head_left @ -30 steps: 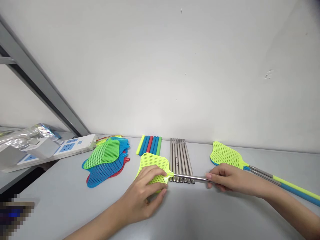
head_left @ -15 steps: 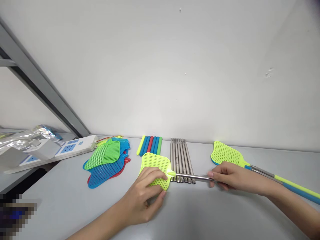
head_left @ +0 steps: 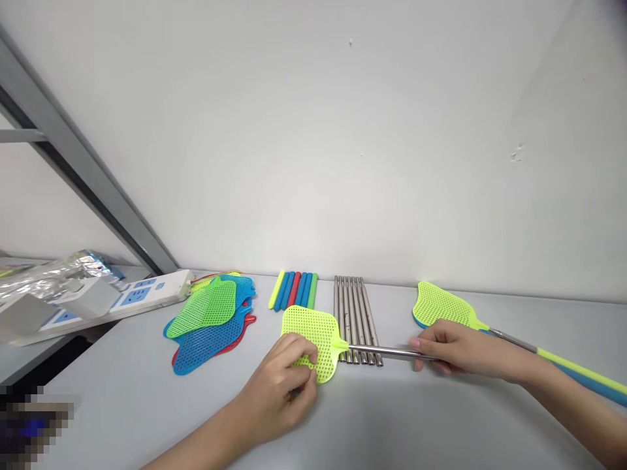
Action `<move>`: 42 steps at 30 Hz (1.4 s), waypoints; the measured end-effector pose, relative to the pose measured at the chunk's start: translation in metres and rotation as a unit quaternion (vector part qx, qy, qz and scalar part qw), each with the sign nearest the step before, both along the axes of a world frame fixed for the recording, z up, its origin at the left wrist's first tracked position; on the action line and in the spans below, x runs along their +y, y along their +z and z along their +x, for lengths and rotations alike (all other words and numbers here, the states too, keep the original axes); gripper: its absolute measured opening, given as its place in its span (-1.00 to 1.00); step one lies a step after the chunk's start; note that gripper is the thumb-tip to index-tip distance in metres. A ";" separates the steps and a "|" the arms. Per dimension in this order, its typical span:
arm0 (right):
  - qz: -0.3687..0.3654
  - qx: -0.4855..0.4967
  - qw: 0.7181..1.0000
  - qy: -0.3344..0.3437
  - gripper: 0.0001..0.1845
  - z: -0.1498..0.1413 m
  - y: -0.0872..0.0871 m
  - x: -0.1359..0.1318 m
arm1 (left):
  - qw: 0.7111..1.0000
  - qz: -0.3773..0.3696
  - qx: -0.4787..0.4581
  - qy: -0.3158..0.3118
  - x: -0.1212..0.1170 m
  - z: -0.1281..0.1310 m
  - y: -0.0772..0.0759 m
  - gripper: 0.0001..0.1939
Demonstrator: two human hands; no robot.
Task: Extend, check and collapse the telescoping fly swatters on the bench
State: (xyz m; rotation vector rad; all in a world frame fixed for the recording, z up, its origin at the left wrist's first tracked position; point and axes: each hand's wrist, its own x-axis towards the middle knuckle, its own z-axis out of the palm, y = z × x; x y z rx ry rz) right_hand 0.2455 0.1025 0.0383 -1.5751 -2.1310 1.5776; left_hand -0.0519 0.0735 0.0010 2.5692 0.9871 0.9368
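Note:
A yellow fly swatter head [head_left: 321, 326] with a holed face is joined at its neck to a metal rod [head_left: 382, 351]. My left hand [head_left: 284, 385] is closed at the head's lower left edge, fingers curled over it. Further right, my right hand [head_left: 453, 349] is closed around the rod, hiding its far end. Beneath that rod lies a row of several metal rods [head_left: 355, 307]. Behind the head is a row of coloured handle sleeves [head_left: 292, 290] in yellow, blue, red and green.
Loose swatter heads, a green one [head_left: 210, 307] on top of blue ones [head_left: 208, 346], lie at left. Swatters with handles [head_left: 443, 303] lie at right, partly behind my right hand. A white power strip [head_left: 161, 290] rests near the frame post [head_left: 108, 176]. A wall [head_left: 313, 163] stands behind the table.
My left hand's fingers have drawn back from the neck towards the head's lower left edge and curled in more. The right hand still holds the rod; the view has tilted slightly.

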 end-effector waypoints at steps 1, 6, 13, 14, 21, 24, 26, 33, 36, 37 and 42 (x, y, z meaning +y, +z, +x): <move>0.000 -0.001 1.000 0.001 -0.45 0.001 0.000 0.001 | 1.000 0.002 -0.003 0.013 0.000 0.000 -0.001 -0.72; 0.006 -0.008 1.000 0.002 -0.47 0.005 0.001 0.003 | 0.996 0.009 -0.016 0.088 0.004 -0.001 -0.006 -0.70; 0.020 -0.011 1.000 0.000 -0.46 0.015 0.001 0.008 | 0.992 -0.007 0.006 0.123 0.007 -0.002 -0.007 -0.70; 0.022 -0.010 1.000 -0.001 -0.46 0.016 0.000 0.009 | 0.992 -0.011 0.009 0.127 0.007 -0.002 -0.006 -0.70; 0.013 -0.010 1.000 -0.010 -0.45 0.021 -0.001 0.010 | 0.980 -0.077 0.027 0.183 0.009 -0.003 -0.005 -0.67; 0.004 -0.011 1.000 -0.016 -0.45 0.020 0.001 0.010 | 0.971 -0.107 0.023 0.212 0.011 -0.003 -0.005 -0.67; 0.001 -0.016 1.000 -0.022 -0.46 0.019 0.003 0.009 | 0.965 -0.122 0.020 0.233 0.012 -0.004 -0.006 -0.67; -0.003 -0.015 0.999 -0.032 -0.48 0.019 0.006 0.008 | 0.949 -0.161 -0.006 0.271 0.018 -0.005 -0.008 -0.68; -0.004 -0.011 0.999 -0.030 -0.49 0.018 0.006 0.009 | 0.952 -0.170 -0.014 0.254 0.018 -0.004 -0.006 -0.67; -0.005 -0.010 1.000 -0.029 -0.49 0.018 0.006 0.009 | 0.953 -0.173 -0.014 0.248 0.018 -0.004 -0.006 -0.66; -0.004 -0.013 1.000 -0.026 -0.49 0.019 0.005 0.008 | 0.952 -0.162 0.016 0.260 0.017 -0.003 -0.004 -0.66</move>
